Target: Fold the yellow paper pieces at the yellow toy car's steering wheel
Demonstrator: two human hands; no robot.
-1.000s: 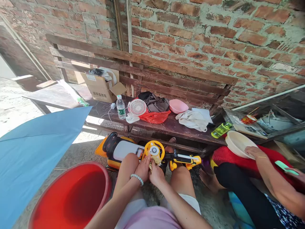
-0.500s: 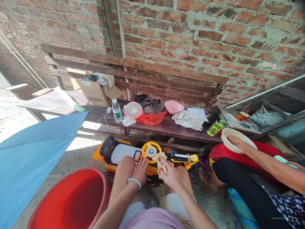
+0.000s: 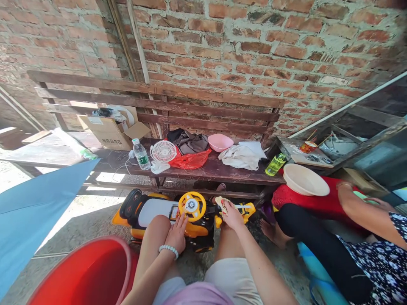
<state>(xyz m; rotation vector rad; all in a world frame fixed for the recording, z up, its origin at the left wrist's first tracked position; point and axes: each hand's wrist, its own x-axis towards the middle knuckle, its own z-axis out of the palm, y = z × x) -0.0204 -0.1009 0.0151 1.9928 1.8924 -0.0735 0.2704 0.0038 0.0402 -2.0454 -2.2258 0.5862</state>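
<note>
My left hand [image 3: 177, 234] lies flat on my left knee with its fingers stretched out, wearing a pale bead bracelet [image 3: 169, 250]. Its fingertips are close to the yellow steering wheel [image 3: 192, 206] of a yellow and black ride-on toy car [image 3: 154, 212]; I cannot tell whether they touch it. My right hand [image 3: 232, 217] is closed around a soft cream thing with red marks [image 3: 221, 203], whose kind I cannot make out. It is held over my right knee, above the toy's front end.
A long wooden bench [image 3: 203, 173] holds a cardboard box [image 3: 108, 133], water bottle [image 3: 141, 156], white fan [image 3: 163, 151], pink basin [image 3: 220, 142] and green bottle [image 3: 275, 164]. A red tub [image 3: 127, 262] stands at left. Another person's arm [image 3: 365, 212] is beside a cream basin [image 3: 306, 179] at right.
My right hand has moved rightward with the cream thing, away from the steering wheel. My left hand stays on the knee. The other person's hand has left the cream basin. The view has shifted.
</note>
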